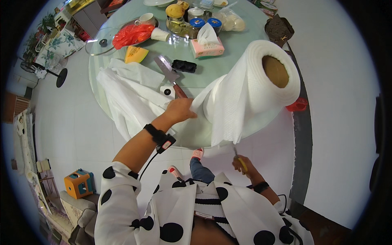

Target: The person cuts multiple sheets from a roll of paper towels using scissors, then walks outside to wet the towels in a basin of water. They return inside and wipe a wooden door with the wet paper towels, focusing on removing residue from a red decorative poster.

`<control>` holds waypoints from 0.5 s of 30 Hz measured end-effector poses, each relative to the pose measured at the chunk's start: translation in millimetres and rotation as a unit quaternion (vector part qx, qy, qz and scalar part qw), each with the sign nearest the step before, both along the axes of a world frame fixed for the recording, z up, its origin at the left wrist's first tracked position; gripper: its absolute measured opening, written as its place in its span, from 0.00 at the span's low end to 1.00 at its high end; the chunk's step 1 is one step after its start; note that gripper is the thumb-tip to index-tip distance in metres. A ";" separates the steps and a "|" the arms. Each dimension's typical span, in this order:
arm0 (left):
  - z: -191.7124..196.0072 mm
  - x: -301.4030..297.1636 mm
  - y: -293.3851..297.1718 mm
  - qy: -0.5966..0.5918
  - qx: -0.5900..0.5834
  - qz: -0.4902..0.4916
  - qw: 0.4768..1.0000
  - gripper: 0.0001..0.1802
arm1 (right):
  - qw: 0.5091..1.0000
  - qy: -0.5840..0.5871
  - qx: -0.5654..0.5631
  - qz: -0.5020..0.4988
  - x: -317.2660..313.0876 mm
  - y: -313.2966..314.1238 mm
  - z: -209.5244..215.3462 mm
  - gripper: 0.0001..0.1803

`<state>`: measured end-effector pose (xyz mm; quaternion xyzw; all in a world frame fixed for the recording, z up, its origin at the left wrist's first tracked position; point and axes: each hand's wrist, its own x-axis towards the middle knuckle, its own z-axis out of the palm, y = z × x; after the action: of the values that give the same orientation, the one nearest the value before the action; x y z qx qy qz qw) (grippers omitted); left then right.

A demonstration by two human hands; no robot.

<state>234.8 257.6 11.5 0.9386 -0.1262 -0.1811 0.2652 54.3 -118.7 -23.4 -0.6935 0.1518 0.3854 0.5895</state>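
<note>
A large white roll of paper towel [265,98] with a brown cardboard core stands tilted on the round glass table [155,96]. Its loose end hangs over the near edge. My left hand [179,110] is closed on a fold of this paper, left of the roll. Beyond that hand lies a cleaver [165,67], its wooden handle reaching the fingers. Loose white sheets [130,90] spread to the left. Below the hanging end, my right hand [244,166] grips a small yellow-handled cutting tool [241,163] with its thin grey blade upward; scissors or knife, I cannot tell.
Behind the cleaver are a melon wedge [136,54], a black case [184,65] and a pink tissue box [207,47]. Farther back stand several jars [197,28], a red plastic bag [132,35] and a glass lid [103,42]. A red object [297,105] is right of the roll.
</note>
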 end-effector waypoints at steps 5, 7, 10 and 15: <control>36.5 80.8 -4.1 -0.183 -0.001 0.185 0.965 0.12 | 0.964 -0.232 0.009 -0.131 53.5 -47.6 20.7 0.10; 42.8 117.8 -12.1 -0.219 -0.038 0.177 0.959 0.13 | 0.945 -0.261 0.026 -0.195 97.5 -49.0 35.1 0.10; 56.5 165.9 -46.8 -0.022 -0.325 0.161 0.931 0.16 | 0.910 -0.346 0.081 -0.214 174.1 -35.9 58.5 0.13; 94.4 173.1 -91.7 -0.092 -0.436 -0.116 0.888 0.11 | 0.879 -0.428 0.098 -0.184 272.2 7.9 95.5 0.19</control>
<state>407.9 165.9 105.9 0.7193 -0.3244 -0.0500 0.6122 326.5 -110.8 72.1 -0.6893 -0.0283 -0.0516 0.7221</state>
